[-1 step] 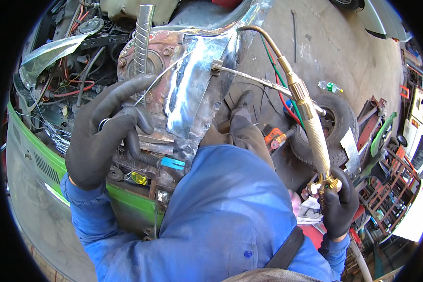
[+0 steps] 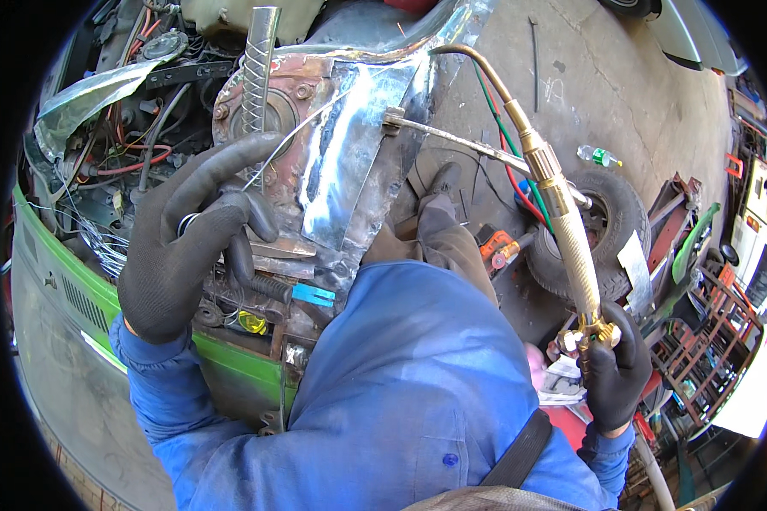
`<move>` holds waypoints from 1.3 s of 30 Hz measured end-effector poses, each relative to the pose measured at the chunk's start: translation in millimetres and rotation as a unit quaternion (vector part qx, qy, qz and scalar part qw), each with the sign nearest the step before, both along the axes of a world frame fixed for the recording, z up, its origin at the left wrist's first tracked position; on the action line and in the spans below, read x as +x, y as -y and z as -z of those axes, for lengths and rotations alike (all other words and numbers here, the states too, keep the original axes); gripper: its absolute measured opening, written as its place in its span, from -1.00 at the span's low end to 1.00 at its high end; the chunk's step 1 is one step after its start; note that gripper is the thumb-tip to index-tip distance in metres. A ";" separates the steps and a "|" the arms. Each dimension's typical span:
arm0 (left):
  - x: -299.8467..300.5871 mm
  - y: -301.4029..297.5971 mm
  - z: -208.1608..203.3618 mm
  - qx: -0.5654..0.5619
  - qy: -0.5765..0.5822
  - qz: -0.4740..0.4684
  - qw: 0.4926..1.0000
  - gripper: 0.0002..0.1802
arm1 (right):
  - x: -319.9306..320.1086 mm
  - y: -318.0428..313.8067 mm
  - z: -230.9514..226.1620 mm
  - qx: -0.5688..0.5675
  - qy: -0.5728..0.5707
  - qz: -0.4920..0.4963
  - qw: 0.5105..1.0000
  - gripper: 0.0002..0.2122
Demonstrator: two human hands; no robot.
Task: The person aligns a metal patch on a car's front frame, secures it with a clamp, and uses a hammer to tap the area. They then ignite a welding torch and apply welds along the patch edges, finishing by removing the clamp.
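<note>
Gripping one brass torch (image 2: 562, 204) near its valve end, the right hand (image 2: 618, 375), in a black glove, is closed around the lower part of the handle at the right of the view. From there the single torch slants up and to the left, and its one bent neck ends near the upper edge of one shiny metal sheet (image 2: 349, 162); whether the tip touches the metal, I cannot tell. Two hoses, one red (image 2: 513, 181) and one green (image 2: 504, 134), show beside the torch. The left hand (image 2: 196, 230), also in a black glove, has its fingers curled, holding one thin rod (image 2: 302, 128) that runs up and to the right across to the sheet; contact at its far end is unclear. One upright silver tube (image 2: 258, 72) with a crisscross pattern stands just beyond that hand. One metal bar (image 2: 464, 145) reaches from the sheet's right side and passes behind the torch. Below the left hand, one blue piece (image 2: 314, 295) sits at the end of one black ribbed grip (image 2: 271, 287). On the floor (image 2: 579, 106) to the right lie one tyre (image 2: 631, 217), one clear bottle (image 2: 599, 156) with a green label and one long dark rod (image 2: 534, 68).
</note>
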State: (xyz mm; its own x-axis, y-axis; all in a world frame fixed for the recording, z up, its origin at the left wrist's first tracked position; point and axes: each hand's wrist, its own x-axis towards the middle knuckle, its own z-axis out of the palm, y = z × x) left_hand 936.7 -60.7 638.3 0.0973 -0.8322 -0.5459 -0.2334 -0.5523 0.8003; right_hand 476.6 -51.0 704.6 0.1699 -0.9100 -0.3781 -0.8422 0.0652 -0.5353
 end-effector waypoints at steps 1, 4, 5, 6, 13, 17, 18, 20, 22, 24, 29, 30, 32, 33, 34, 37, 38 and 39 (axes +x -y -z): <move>0.2 0.1 0.6 0.002 -0.008 -0.004 1.000 -0.35 | -0.7 0.0 0.1 0.001 0.000 0.003 1.000 -0.59; 0.7 2.8 2.8 -0.014 0.012 0.001 1.000 -0.36 | -1.9 3.4 2.9 0.006 0.015 0.014 1.000 -0.58; 0.8 2.9 2.5 -0.014 0.011 0.002 1.000 -0.37 | -1.9 4.0 3.2 0.006 0.017 0.015 1.000 -0.58; 1.1 2.8 2.1 -0.014 0.004 -0.001 1.000 -0.39 | -1.5 4.3 3.4 0.012 0.022 0.020 0.999 -0.58; 0.0 1.4 4.9 -0.016 0.022 0.000 1.000 -0.35 | 0.1 5.5 1.8 0.016 0.011 0.014 1.000 -0.58; -0.6 0.8 5.9 -0.018 0.028 -0.002 0.999 -0.34 | -0.8 5.5 2.6 0.009 0.017 0.007 1.000 -0.58; -0.6 0.7 5.7 -0.017 0.027 -0.003 0.999 -0.34 | -1.0 5.3 2.9 0.009 0.015 0.006 1.000 -0.57; -0.5 0.6 5.4 -0.017 0.026 -0.002 1.000 -0.33 | -1.1 4.6 3.1 0.002 0.012 0.002 1.000 -0.57; -0.2 0.8 5.3 -0.018 0.019 -0.002 1.000 -0.33 | -0.9 4.0 3.2 0.008 0.016 0.011 1.000 -0.57; -0.3 1.4 6.3 -0.018 0.022 0.002 1.000 -0.33 | -0.4 3.9 3.0 0.009 0.019 0.014 1.000 -0.57; -0.1 2.0 7.7 -0.018 0.024 0.002 1.000 -0.34 | 0.7 4.7 3.0 0.009 0.006 0.002 1.000 -0.57; 0.2 2.1 7.7 -0.019 0.022 0.004 1.000 -0.34 | 1.0 4.6 3.1 0.009 0.009 0.004 1.000 -0.58; 0.1 2.0 7.8 -0.020 0.019 0.003 1.000 -0.34 | 1.1 4.3 3.5 0.008 0.013 0.009 1.000 -0.58; 0.0 1.8 7.6 -0.019 0.017 0.002 1.000 -0.34 | 1.1 4.0 3.7 0.008 0.015 0.011 1.000 -0.58; 0.0 1.7 7.5 -0.019 0.011 -0.003 1.000 -0.34 | 1.0 3.7 3.9 0.008 0.016 0.013 1.000 -0.58; 0.2 1.8 7.6 -0.019 0.011 -0.003 1.000 -0.35 | 0.6 3.1 4.5 0.008 0.019 0.017 1.000 -0.58; 0.7 1.8 7.4 -0.020 0.006 -0.002 1.000 -0.37 | 0.4 2.9 4.7 0.004 0.016 0.016 1.000 -0.57; 1.4 1.9 6.8 -0.021 0.001 -0.001 1.000 -0.40 | 0.3 2.8 4.7 0.007 0.019 0.017 1.000 -0.57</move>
